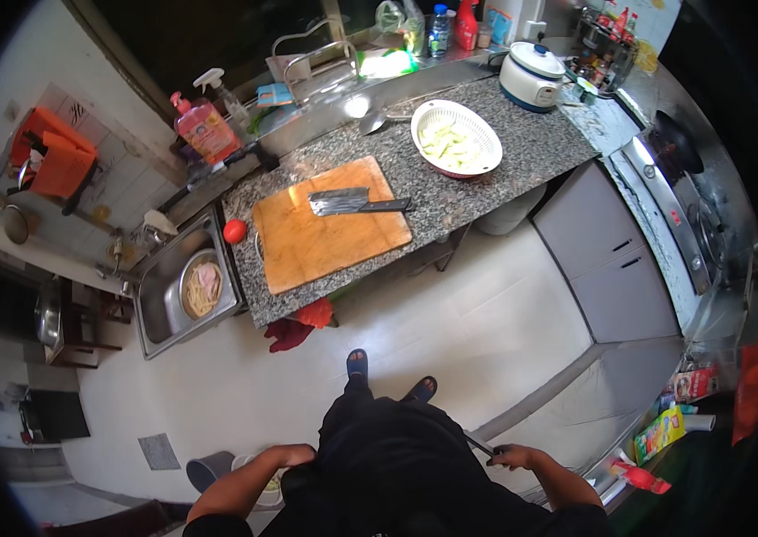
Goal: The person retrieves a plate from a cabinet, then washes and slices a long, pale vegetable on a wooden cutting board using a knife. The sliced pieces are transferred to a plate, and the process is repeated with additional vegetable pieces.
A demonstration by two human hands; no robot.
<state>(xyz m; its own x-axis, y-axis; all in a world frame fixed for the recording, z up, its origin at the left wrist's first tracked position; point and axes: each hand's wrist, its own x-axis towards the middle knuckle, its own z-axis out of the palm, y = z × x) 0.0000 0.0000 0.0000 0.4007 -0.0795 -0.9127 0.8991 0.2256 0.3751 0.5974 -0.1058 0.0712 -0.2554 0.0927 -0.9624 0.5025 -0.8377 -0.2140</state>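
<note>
My left hand (pixel 294 455) rests at my hip against the dark clothing, its fingers mostly hidden. Beside my other hip, my right hand (pixel 513 457) is closed on a thin dark strip-like thing (pixel 478 442) whose kind I cannot make out. Ahead, on the granite counter, lies a wooden cutting board (pixel 307 251). A cleaver (pixel 343 202) with a black handle lies flat across it, apart from both hands. Behind the board to the right, a white oval colander (pixel 485 134) holds pale green cut pieces. A tomato (pixel 235 232) sits left of the board.
At the left, a metal sink (pixel 157 300) contains a bowl with pale strips and a pink piece. A rice cooker (pixel 531 79) stands at the counter's far right, near a gas stove (pixel 672 215). A ladle (pixel 372 123) lies behind the board. Bins (pixel 209 467) stand by my left arm.
</note>
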